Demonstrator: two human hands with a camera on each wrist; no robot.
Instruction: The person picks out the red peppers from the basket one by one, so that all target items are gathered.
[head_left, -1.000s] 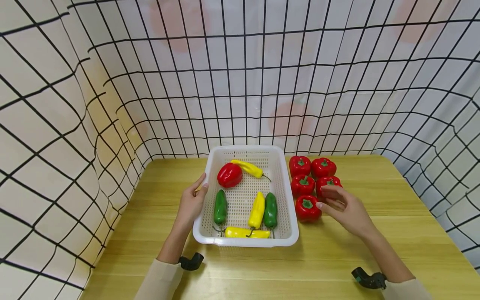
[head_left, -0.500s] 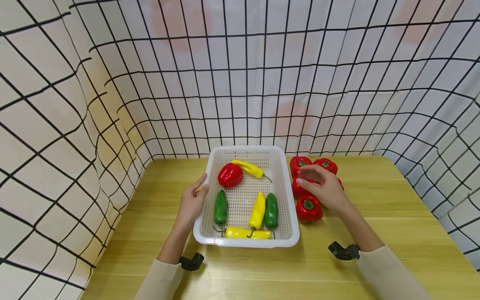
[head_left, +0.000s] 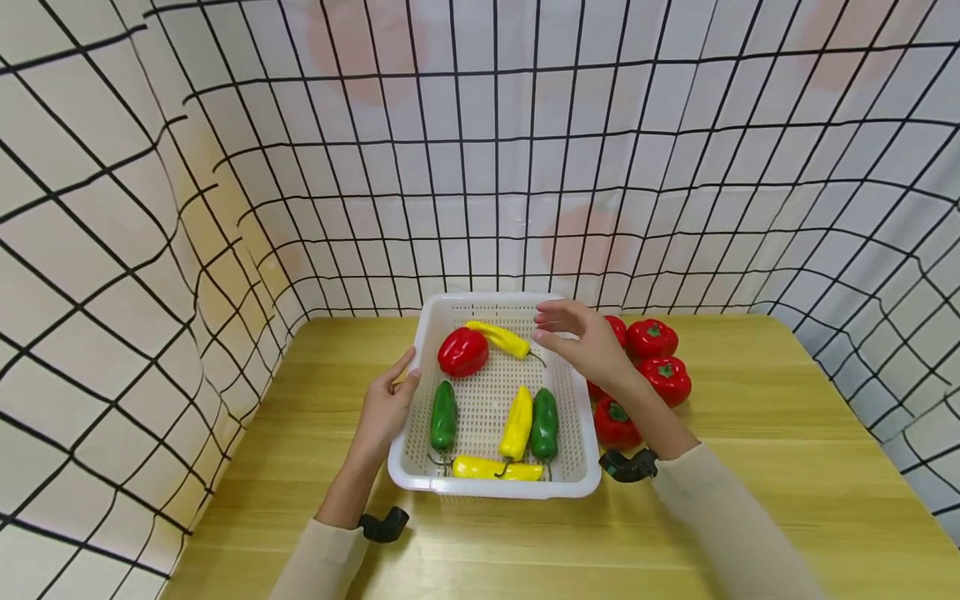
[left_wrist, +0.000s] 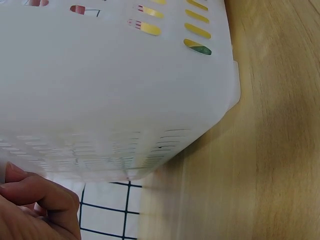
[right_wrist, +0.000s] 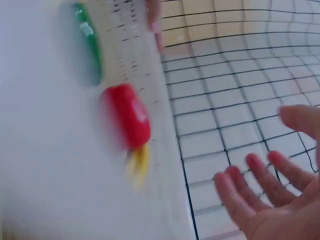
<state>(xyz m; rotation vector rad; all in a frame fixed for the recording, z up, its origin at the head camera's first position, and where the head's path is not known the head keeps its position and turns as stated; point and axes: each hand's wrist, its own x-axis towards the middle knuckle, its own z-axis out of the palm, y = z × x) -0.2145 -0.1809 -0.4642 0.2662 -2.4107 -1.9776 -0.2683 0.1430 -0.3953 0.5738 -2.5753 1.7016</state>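
2 hands work at the basket on the table: the left hand rests open-fingered against its left wall, while the right hand hovers empty (fingers loosely spread) over the far right corner, near the yellow pepper.

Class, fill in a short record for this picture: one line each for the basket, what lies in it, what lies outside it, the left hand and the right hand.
basket: white perforated plastic basket on the pale wooden table
inside: one red bell pepper, three yellow long peppers, two green long peppers
outside: group of red bell peppers on the table, right of the basket
left hand: left hand rests against the basket's left wall
right hand: right hand open, fingers spread, over the basket's far right corner, holding nothing
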